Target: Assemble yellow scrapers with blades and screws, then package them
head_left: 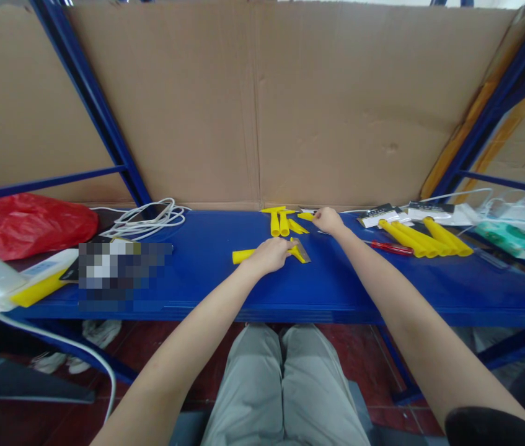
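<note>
Nearest are the person's grey trousers [253, 378], the knees just short of the front edge of the blue bench [206, 266]. Past that edge, the left hand [271, 254] is closed around the handle of a yellow scraper [242, 256]. The scraper's long axis runs sideways, roughly along the bench edge: the butt of the handle sticks out to the left of the fist, and the metal blade [302, 249] shows on the right, angled across the head.

The right hand [328, 220] is farther off and to the right, by a small yellow piece [306, 216] at its fingertips. The view is small and soft here, so I can't fairly tell whether the fingers pinch that piece or only touch it. The blade end points to the right hand's side, yet the left hand is clearly the nearer one to it.

To the right of the right forearm lies a red screwdriver [392, 248], with a row of yellow handles [411, 240] beside it and flat packets [378, 215] just behind. Beyond the left hand, two yellow T-shaped pieces [274, 224] lie side by side, close to the cardboard [253, 111] at the back.
</note>
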`<control>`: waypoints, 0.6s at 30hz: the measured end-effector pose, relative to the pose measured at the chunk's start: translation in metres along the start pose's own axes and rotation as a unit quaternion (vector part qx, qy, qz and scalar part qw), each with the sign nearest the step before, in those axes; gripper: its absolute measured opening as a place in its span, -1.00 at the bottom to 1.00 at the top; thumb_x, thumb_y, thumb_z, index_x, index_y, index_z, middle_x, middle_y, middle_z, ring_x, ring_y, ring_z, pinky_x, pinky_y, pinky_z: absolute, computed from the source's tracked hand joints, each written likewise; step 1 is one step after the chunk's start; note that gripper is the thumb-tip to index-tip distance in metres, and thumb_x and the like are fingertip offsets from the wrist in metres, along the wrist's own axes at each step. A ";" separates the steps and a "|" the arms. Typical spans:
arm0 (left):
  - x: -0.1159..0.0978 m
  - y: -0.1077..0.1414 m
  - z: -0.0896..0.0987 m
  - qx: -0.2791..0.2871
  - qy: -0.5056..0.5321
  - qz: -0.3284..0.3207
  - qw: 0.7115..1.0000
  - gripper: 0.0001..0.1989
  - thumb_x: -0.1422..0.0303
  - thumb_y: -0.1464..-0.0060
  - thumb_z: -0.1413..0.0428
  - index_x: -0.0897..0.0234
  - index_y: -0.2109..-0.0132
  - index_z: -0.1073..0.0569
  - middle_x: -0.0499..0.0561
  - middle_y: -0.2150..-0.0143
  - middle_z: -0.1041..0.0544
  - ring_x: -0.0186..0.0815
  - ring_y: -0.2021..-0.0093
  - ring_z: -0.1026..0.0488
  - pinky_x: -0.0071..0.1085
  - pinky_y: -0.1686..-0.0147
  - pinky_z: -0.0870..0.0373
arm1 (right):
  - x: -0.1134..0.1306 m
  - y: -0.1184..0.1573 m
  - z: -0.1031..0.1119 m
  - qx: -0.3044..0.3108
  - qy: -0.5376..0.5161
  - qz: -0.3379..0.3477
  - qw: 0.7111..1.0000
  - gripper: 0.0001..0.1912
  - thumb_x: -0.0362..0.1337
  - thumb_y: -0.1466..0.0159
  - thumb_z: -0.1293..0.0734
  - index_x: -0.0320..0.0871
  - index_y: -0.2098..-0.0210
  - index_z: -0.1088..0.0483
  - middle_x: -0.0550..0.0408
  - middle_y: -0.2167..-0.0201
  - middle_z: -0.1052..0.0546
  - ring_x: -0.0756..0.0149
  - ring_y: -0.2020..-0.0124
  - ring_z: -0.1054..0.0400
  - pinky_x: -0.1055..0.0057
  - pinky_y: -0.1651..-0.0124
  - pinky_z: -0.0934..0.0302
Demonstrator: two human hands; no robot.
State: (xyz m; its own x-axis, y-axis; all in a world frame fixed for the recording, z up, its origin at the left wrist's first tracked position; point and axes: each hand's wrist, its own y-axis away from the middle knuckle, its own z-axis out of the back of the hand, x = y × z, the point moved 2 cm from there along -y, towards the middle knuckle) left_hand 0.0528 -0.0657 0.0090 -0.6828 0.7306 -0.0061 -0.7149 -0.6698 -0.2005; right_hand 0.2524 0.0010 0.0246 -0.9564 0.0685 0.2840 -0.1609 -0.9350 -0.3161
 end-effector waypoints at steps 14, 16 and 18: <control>0.000 0.001 0.004 -0.010 0.032 -0.009 0.999 -0.61 0.43 -0.13 -0.01 0.22 -0.12 -0.37 0.09 -0.02 -0.49 -0.16 -0.01 -0.43 -0.30 0.00 -0.33 | -0.004 0.037 0.017 -0.004 -0.521 -0.111 0.846 -0.83 -0.33 -0.14 -0.31 -0.19 0.54 -0.24 0.28 0.74 -0.16 0.57 0.72 -0.01 0.58 0.67 0.10; 0.000 0.001 0.004 -0.009 0.037 -0.013 0.999 -0.62 0.43 -0.13 -0.01 0.22 -0.11 -0.38 0.08 -0.03 -0.49 -0.16 -0.02 -0.43 -0.31 -0.01 -0.32 | -0.003 0.040 0.016 0.028 -0.550 -0.112 0.827 -0.75 -0.30 -0.13 -0.35 -0.18 0.57 -0.18 0.29 0.72 -0.16 0.59 0.73 -0.01 0.58 0.69 0.11; 0.000 0.000 0.004 -0.006 0.034 -0.005 0.999 -0.61 0.43 -0.13 -0.01 0.21 -0.12 -0.38 0.08 -0.05 -0.47 -0.17 -0.02 -0.43 -0.31 -0.02 -0.31 | -0.001 0.042 0.015 0.058 -0.560 -0.104 0.820 -0.71 -0.27 -0.12 -0.38 -0.18 0.57 -0.16 0.29 0.70 -0.18 0.61 0.74 0.00 0.59 0.69 0.13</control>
State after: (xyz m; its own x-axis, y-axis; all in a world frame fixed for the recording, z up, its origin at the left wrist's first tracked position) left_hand 0.0521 -0.0666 0.0128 -0.6631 0.7451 -0.0712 -0.7198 -0.6609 -0.2124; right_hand 0.2504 -0.0436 0.0245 -0.0759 -0.0719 0.9945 -0.2059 -0.9748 -0.0862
